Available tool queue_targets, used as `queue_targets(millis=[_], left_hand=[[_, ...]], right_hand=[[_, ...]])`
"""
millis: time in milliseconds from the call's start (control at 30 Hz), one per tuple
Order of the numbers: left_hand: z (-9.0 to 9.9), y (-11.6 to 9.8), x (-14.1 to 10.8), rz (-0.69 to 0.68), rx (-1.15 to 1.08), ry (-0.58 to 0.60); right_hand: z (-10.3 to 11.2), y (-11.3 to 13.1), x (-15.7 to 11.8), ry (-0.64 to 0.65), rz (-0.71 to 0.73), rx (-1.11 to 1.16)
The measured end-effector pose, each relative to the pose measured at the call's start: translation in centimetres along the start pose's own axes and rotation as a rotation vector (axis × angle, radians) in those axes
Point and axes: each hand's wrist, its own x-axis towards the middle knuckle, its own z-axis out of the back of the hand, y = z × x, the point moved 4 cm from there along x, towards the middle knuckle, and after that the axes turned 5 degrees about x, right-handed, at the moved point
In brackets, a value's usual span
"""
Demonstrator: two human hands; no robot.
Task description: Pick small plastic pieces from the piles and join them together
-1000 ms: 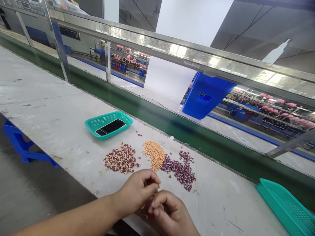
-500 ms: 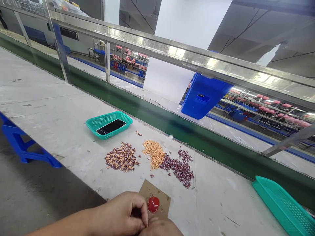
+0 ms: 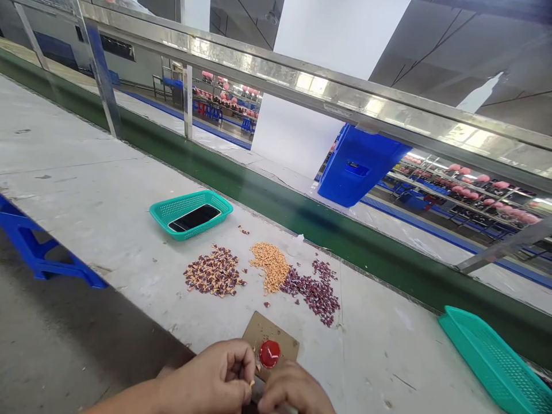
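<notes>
Pinched a tiny orange piece (image 3: pixel 251 383) between the thumb and fingertips of the left hand (image 3: pixel 207 374), the grip almost fully closed. Held the right hand (image 3: pixel 293 388) curled just beside it, fingers bent inward, though could not tell whether anything lay inside that grip. Had both hands low at the near edge of a white work table (image 3: pixel 86 161), touching or just below a square of brown cardboard (image 3: pixel 282 342) bearing a round red disc (image 3: pixel 269 353). Saw, beyond the cardboard, a mixed orange-and-purple heap (image 3: pixel 213 271), an orange heap (image 3: pixel 271 265) and a dark purple heap (image 3: pixel 313 293), all of small loose pieces lying close together. Saw also a teal plastic basket (image 3: pixel 190 207) holding a black smartphone (image 3: pixel 195 218), a second teal basket (image 3: pixel 495 362) near the right edge of the view, and a blue plastic crate (image 3: pixel 357 167) past a steel rail (image 3: pixel 302 85).
</notes>
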Motion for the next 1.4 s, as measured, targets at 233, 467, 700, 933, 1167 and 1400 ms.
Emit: queue_targets(millis=[233, 467, 700, 933, 1167, 1400], left_hand=[[-0.6, 1.2, 0.7, -0.060, -0.225, -0.086], [-0.5, 1.5, 1.0, -0.084, -0.283, -0.100], [-0.7, 2.0, 1.2, -0.097, -0.321, -0.083], [-0.8, 1.7, 1.2, -0.142, -0.348, -0.064], [-0.8, 1.7, 1.4, -0.179, -0.345, -0.042], [-0.7, 1.8, 1.3, -0.203, -0.366, -0.052]], right_hand=[[1.9, -0.9, 0.0, -0.172, -0.119, -0.333], [1.6, -1.2, 0.6, -0.095, -0.139, -0.541], [1.5, -0.6, 0.9, -0.063, -0.104, -0.495], [0.9, 0.9, 1.4, -0.195, -0.025, -0.219], [0.6, 1.6, 1.8, -0.253, 0.036, -0.179], [0.6, 1.3, 1.6, -0.248, 0.028, -0.153]])
